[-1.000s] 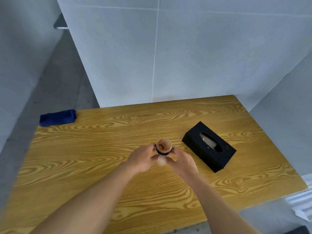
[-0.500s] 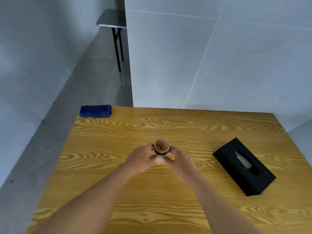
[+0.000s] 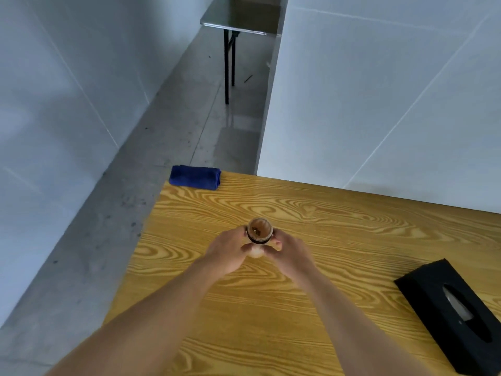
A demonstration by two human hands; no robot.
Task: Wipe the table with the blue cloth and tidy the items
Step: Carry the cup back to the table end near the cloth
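Note:
A small jar with a brown lid (image 3: 259,229) stands upright on the wooden table (image 3: 339,226), left of the middle. My left hand (image 3: 229,252) grips its left side and my right hand (image 3: 288,253) grips its right side, so the jar's lower body is mostly hidden. The folded blue cloth (image 3: 194,177) lies at the table's far left corner, well beyond both hands. A black tissue box (image 3: 447,313) lies on the table to the right, with a tissue showing in its slot.
White panel walls (image 3: 379,104) stand right behind the table's far edge. The table's left edge drops to a grey concrete floor (image 3: 108,226). A grey folding table (image 3: 241,20) stands far back on that floor.
My view has swung left, so the cloth and the tissue box appear further right in frame. Both hands stay closed around the jar at about the same spot on the table.

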